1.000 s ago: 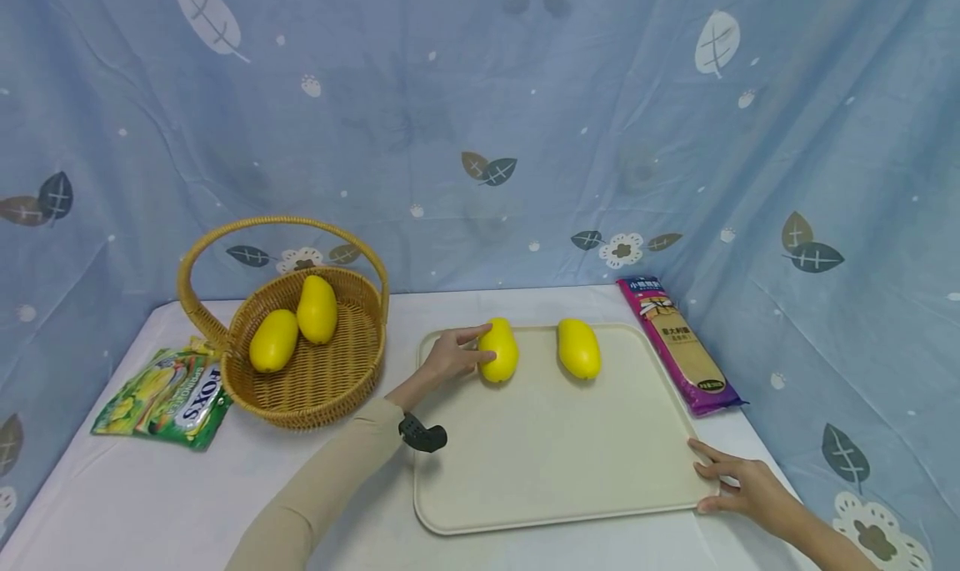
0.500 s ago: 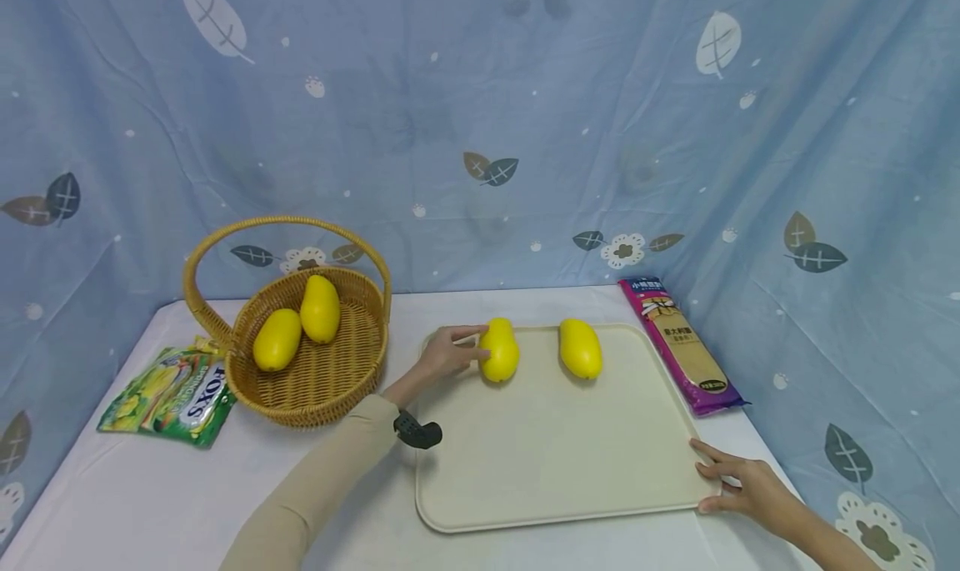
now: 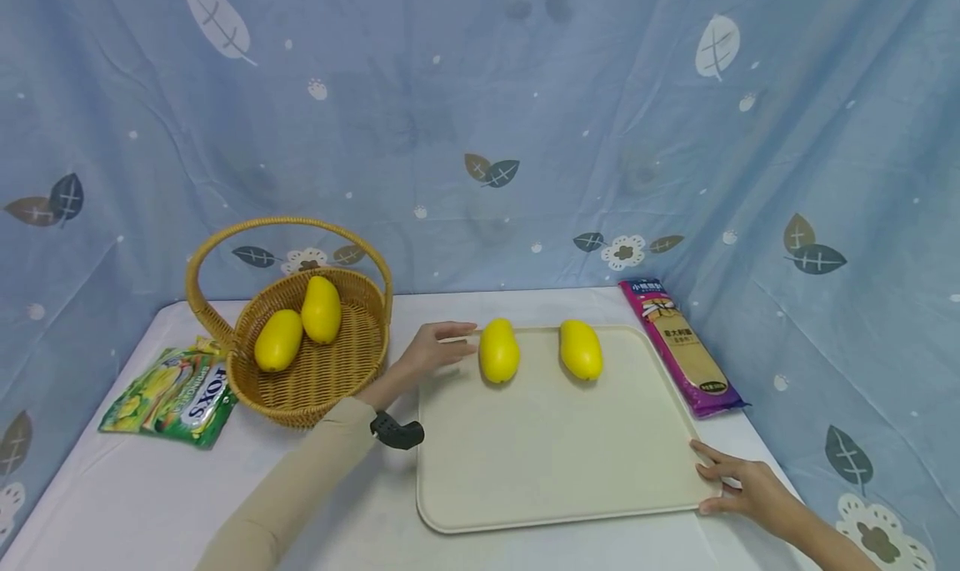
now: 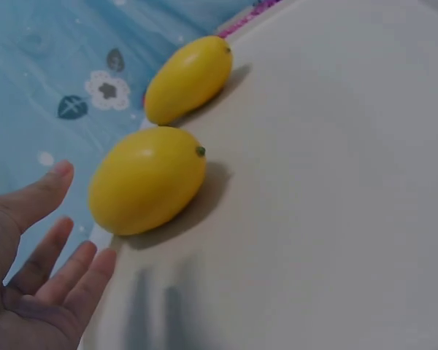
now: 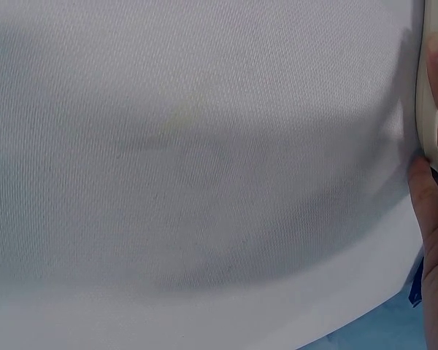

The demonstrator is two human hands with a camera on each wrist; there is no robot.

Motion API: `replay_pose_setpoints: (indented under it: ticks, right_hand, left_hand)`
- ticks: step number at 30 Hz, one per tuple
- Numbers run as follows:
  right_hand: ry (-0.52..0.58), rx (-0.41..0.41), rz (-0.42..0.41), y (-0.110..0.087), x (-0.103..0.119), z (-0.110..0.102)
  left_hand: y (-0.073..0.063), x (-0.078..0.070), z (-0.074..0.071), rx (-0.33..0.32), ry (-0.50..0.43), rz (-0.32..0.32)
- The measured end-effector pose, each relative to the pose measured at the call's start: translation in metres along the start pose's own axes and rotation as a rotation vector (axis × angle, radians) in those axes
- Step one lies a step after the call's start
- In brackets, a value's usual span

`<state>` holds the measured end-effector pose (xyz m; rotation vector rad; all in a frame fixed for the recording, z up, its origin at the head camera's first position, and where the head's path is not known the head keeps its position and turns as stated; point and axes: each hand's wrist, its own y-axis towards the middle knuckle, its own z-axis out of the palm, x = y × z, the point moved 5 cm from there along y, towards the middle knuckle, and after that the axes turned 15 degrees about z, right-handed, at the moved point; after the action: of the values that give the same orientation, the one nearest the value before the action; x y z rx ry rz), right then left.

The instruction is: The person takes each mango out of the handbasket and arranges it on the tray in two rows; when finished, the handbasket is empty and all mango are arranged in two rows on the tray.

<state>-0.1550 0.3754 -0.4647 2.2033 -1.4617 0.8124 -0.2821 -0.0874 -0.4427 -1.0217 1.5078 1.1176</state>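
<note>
In the head view my left hand (image 3: 431, 352) hovers at the tray's far left corner, fingers extended and holding nothing. Just right of its fingertips a yellow mango (image 3: 498, 351) lies on the beige tray (image 3: 555, 446). The left wrist view shows a gap between this mango (image 4: 150, 180) and the spread thumb and fingers. A second mango (image 3: 581, 350) lies farther right along the tray's back edge. My right hand (image 3: 750, 486) grips the tray's near right corner, thumb and fingers on either side of it; the right wrist view catches only part of that hand (image 5: 434, 211).
A wicker basket (image 3: 307, 417) with a tall handle stands left of the tray, with two mangoes (image 3: 278, 340) inside. Against its left side lies a green Fox's candy bag (image 3: 172, 396). A purple noodle packet (image 3: 681, 346) lies along the tray's right edge. Blue curtains (image 3: 420, 137) enclose the table.
My left hand has let go of the left mango and drawn back to the left. That mango stays on the tray. My right hand keeps its place at the corner.
</note>
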Motion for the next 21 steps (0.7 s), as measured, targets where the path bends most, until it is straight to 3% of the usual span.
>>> replay_pose_setpoints:
  ticks: [10,21]
  right_hand:
    - [0.004,-0.035,-0.061,-0.002,0.002,0.000]
    - [0.032,-0.015,-0.063,-0.002,0.003,0.001]
  left_hand:
    - [-0.025,-0.020,-0.028,0.027,-0.056,0.004]
    - [-0.049,-0.039,-0.081,-0.006,-0.052,0.011]
